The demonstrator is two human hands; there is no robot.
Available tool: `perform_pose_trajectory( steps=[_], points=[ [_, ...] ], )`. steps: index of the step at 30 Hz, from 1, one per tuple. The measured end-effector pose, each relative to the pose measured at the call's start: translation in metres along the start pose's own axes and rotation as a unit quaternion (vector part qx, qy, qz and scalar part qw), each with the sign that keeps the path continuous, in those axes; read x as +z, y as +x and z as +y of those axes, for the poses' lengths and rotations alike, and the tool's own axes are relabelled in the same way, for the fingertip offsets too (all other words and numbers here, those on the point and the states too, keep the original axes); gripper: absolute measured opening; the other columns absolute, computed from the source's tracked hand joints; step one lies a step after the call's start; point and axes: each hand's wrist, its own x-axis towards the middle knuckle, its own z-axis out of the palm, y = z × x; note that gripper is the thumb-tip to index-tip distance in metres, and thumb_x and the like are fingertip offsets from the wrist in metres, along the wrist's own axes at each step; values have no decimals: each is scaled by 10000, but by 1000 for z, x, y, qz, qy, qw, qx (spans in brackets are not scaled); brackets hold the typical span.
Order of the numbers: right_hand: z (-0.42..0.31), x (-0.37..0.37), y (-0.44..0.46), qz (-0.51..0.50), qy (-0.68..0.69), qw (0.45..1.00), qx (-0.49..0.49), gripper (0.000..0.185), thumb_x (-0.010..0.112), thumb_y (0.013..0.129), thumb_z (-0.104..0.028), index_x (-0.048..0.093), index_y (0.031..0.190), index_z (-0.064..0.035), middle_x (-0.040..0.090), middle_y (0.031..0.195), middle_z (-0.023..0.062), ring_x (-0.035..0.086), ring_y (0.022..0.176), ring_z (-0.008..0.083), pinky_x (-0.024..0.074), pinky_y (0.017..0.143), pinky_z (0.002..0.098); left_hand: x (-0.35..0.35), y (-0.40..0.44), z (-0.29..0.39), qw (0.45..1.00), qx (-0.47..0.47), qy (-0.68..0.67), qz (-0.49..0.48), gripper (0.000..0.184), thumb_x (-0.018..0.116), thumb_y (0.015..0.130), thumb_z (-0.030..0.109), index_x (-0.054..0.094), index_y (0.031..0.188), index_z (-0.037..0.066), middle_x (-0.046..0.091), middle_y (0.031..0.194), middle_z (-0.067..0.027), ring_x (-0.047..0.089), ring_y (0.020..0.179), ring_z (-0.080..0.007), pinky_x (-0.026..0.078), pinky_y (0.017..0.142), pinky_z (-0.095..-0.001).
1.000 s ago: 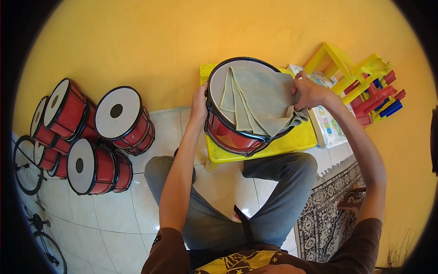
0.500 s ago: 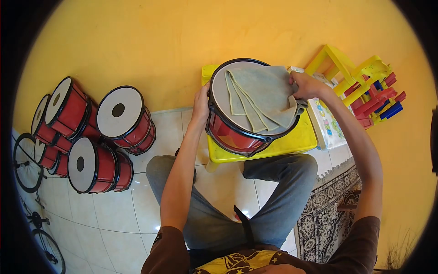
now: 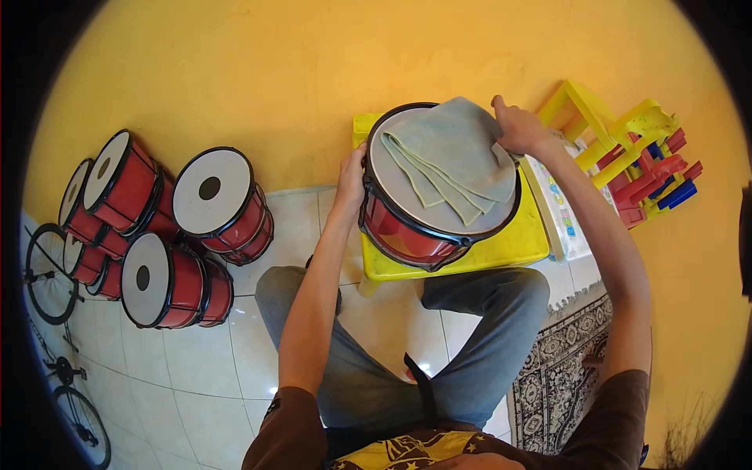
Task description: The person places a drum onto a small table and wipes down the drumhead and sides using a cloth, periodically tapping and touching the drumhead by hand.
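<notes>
A red drum [image 3: 399,235] with a black rim and a pale head stands upright on a yellow plastic stool [image 3: 501,252]. My left hand [image 3: 352,178] grips the drum's left side at the rim, its fingers partly hidden behind the shell. Over the drum head lies a folded grey-green cloth [image 3: 454,149] with light stitched edges, its far corner reaching past the rim. My right hand [image 3: 520,129] is at the cloth's right edge, with one digit sticking out away from it and the other fingers bent onto the fabric.
Several more red drums [image 3: 223,192] stand and lie on the tiled floor at left, near a bicycle [image 3: 53,274]. Beyond the stool at right are a white printed box [image 3: 565,223] and stacked plastic furniture parts [image 3: 646,157]. A patterned rug [image 3: 552,392] lies at lower right.
My right hand has moved slightly away from me. The cloth has slid toward the far rim, and its bunched right side lies flatter. My left hand stays on the drum.
</notes>
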Motion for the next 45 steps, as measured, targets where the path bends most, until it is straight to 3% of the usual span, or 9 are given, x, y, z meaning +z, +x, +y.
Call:
perform_pose_trajectory(
  steps=[2,8,11,15,22,31,36,39,45],
  points=[
    [-2,15,10,114,-83,989,-54,460,705,707,-52,471,1093,39,657,945,202,670,873,374,562,722,427,-2,1,-2,1000,10,1,-1,477,364,1020,307,570,1299,-20,627,1213,-90,564,1105,-155,419,976,-283],
    [-35,28,31,119,-129,983,-47,254,664,704,-5,577,942,-2,666,914,149,682,844,300,576,672,383,-1,2,-1,1000,9,1,0,457,373,1018,312,600,1230,-22,642,1128,-74,566,1049,-154,418,947,-285],
    [-54,19,37,226,-127,963,-78,191,632,737,-1,596,925,4,677,888,152,691,808,300,579,674,373,-8,8,-11,1000,18,12,2,421,388,1016,318,623,1113,-18,633,1042,-58,557,967,-153,423,896,-293],
    [-72,29,51,174,-48,978,-107,112,585,785,-13,628,881,26,677,886,189,695,804,311,579,699,389,-5,5,-8,1000,8,-4,0,448,389,1015,319,610,1191,-29,642,1126,-78,567,1041,-162,414,941,-290],
    [-69,41,66,209,211,950,-96,169,513,875,-74,639,934,21,664,912,191,644,901,372,522,821,458,-5,3,-9,999,33,2,0,494,372,1021,300,547,1302,-67,600,1285,-131,536,1189,-196,376,1036,-299],
    [-81,48,76,114,253,961,-10,555,460,946,-502,616,1027,25,637,1021,194,586,983,364,444,859,482,2,-2,-4,999,22,-5,24,490,315,1031,272,532,1327,-52,590,1304,-142,534,1205,-205,380,1037,-310],
    [-88,46,80,122,269,954,-49,588,443,948,-531,618,1019,25,641,1022,195,589,993,356,446,856,483,0,1,-10,999,12,-36,22,465,325,1032,271,558,1289,-39,613,1254,-141,559,1150,-204,403,1007,-313],
    [-96,44,87,122,286,948,-64,588,440,950,-534,619,1015,22,644,1022,197,590,1002,352,444,859,482,-5,1,-16,1000,-1,-6,18,447,365,1039,342,549,1299,29,624,1224,-102,577,1121,-183,438,978,-318],
    [-112,36,89,120,296,943,-98,576,428,959,-526,621,1024,12,647,1026,191,589,1007,352,434,875,476,-6,-3,-15,1000,-3,-19,-5,422,390,1038,322,532,1318,40,616,1256,-101,582,1142,-186,466,971,-334]
  ],
)
